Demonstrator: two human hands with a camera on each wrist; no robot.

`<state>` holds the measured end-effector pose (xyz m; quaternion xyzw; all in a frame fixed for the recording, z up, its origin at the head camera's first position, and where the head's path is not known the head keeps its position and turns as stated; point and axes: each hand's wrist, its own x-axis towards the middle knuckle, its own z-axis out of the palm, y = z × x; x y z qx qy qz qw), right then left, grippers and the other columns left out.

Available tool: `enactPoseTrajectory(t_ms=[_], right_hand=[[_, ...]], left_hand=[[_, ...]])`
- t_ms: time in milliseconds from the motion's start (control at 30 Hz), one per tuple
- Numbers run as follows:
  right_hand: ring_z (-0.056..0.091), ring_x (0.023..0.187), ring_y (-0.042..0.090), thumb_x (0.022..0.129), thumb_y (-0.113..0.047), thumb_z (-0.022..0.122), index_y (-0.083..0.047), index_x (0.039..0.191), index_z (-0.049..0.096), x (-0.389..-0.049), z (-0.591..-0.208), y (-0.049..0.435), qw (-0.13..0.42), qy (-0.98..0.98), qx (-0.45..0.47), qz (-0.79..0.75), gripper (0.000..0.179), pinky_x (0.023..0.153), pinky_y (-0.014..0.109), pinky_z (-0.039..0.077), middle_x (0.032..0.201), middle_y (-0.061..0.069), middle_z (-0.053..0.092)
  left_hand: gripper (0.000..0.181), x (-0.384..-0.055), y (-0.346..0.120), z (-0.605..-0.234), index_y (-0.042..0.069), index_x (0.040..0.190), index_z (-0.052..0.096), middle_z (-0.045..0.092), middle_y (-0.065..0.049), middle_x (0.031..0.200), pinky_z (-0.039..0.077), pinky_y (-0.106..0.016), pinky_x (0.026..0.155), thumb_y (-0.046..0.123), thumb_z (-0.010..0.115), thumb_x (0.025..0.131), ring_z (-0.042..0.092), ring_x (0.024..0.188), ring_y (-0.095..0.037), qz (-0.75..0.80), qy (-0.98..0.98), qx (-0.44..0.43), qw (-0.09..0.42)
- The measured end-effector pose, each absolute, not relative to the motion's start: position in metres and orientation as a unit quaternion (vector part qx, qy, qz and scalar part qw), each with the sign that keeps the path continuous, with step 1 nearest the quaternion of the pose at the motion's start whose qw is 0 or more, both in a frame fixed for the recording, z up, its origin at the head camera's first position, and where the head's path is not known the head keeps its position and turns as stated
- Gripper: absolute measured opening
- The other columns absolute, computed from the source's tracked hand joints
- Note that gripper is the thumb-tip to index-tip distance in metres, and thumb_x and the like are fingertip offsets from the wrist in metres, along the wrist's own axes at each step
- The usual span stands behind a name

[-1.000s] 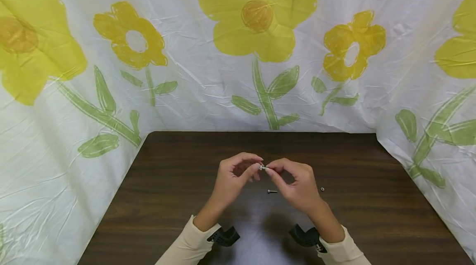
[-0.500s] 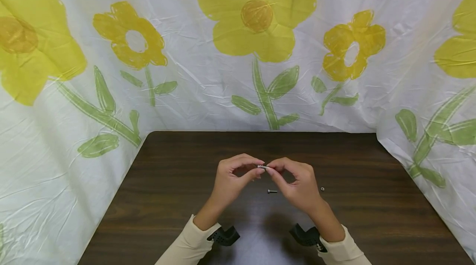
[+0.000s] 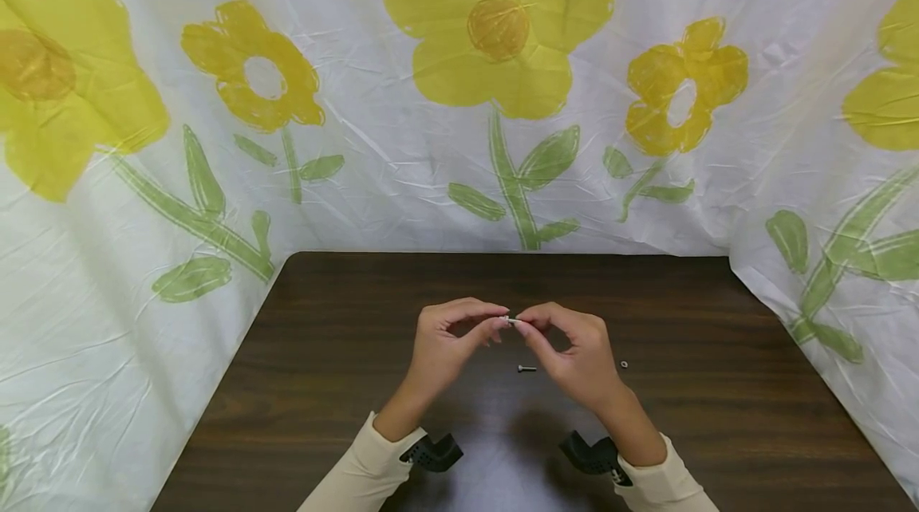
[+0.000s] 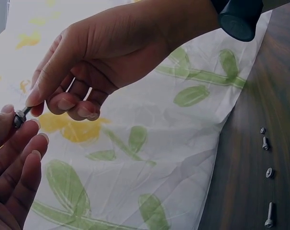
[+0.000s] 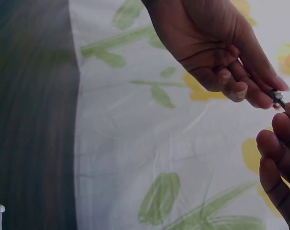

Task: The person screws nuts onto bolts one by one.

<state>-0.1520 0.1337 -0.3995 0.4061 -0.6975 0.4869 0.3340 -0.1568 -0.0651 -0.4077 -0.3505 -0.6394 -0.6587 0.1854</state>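
Observation:
Above the dark table, my left hand (image 3: 447, 340) and right hand (image 3: 577, 348) meet fingertip to fingertip over a small metal bolt (image 4: 20, 116). Thumb and index finger of the left hand pinch its thicker end, where a nut-like piece (image 5: 278, 96) shows in the right wrist view. The right thumb and index finger pinch the thin shank from the other side. Much of the bolt is hidden by fingertips. Below the hands, another bolt (image 3: 526, 368) lies on the table, and a nut (image 3: 624, 364) lies to the right of the right hand.
Along the brown wooden tabletop (image 3: 345, 384), the left wrist view also shows a shorter bolt (image 4: 265, 143) and a second nut (image 4: 263, 130). A white cloth with yellow flowers (image 3: 359, 201) hangs behind the table and along its sides. Black wrist cameras (image 3: 436, 453) sit on both sleeves.
The left index finger, slightly raised a second ago, has come down against the thumb on the bolt's thick end. The right hand keeps its pinch nearly still; the loose pieces have not moved.

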Motion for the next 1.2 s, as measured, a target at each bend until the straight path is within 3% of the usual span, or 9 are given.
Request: enactPoseTrajectory(t_ms=[233, 300, 467, 867, 1200], right_hand=[[0.062, 0.065, 0.006, 0.098, -0.019, 0.071, -0.009, 0.096, 0.073, -0.154, -0.398, 0.134, 0.332, -0.707, 0.396, 0.483, 0.011, 0.062, 0.019, 0.052, 0.076, -0.001, 0.069], [0.063, 0.065, 0.005, 0.094, -0.012, 0.075, -0.009, 0.096, 0.074, -0.153, -0.398, 0.135, 0.326, -0.714, 0.392, 0.480, 0.004, 0.062, 0.018, 0.053, 0.077, -0.002, 0.070], [0.067, 0.068, 0.007, 0.078, 0.011, 0.080, -0.009, 0.097, 0.075, -0.150, -0.401, 0.137, 0.302, -0.732, 0.385, 0.475, 0.028, 0.063, 0.018, 0.054, 0.081, -0.001, 0.074], [0.067, 0.069, 0.008, 0.087, -0.001, 0.079, -0.010, 0.096, 0.076, -0.153, -0.408, 0.133, 0.251, -0.749, 0.404, 0.462, 0.013, 0.063, 0.018, 0.055, 0.087, -0.001, 0.074], [0.057, 0.067, -0.001, 0.080, -0.002, 0.085, -0.013, 0.089, 0.076, -0.159, -0.423, 0.122, 0.250, -0.798, 0.393, 0.382, 0.017, 0.059, 0.016, 0.050, 0.083, -0.009, 0.068]], left_hand=[[0.015, -0.161, -0.067, -0.407, -0.006, 0.097, 0.076, 0.073, -0.015, 0.085, 0.060, -0.036, 0.056, -0.014, 0.073, 0.085, 0.069, 0.064, -0.030, -0.660, -0.636, -0.349, 0.194], [0.013, -0.162, -0.068, -0.407, -0.004, 0.097, 0.077, 0.073, -0.015, 0.085, 0.060, -0.035, 0.057, -0.009, 0.075, 0.085, 0.069, 0.064, -0.030, -0.658, -0.639, -0.347, 0.193], [0.009, -0.160, -0.071, -0.410, -0.001, 0.095, 0.078, 0.073, -0.018, 0.086, 0.061, -0.034, 0.060, -0.001, 0.078, 0.086, 0.070, 0.067, -0.029, -0.659, -0.647, -0.342, 0.174], [0.010, -0.163, -0.087, -0.416, 0.001, 0.092, 0.079, 0.076, -0.009, 0.090, 0.062, -0.037, 0.069, -0.001, 0.081, 0.083, 0.073, 0.082, -0.021, -0.618, -0.688, -0.345, 0.161], [0.015, -0.169, -0.101, -0.435, 0.002, 0.088, 0.079, 0.076, -0.011, 0.086, 0.061, -0.033, 0.068, -0.007, 0.083, 0.077, 0.074, 0.079, -0.022, -0.565, -0.725, -0.354, 0.171]])
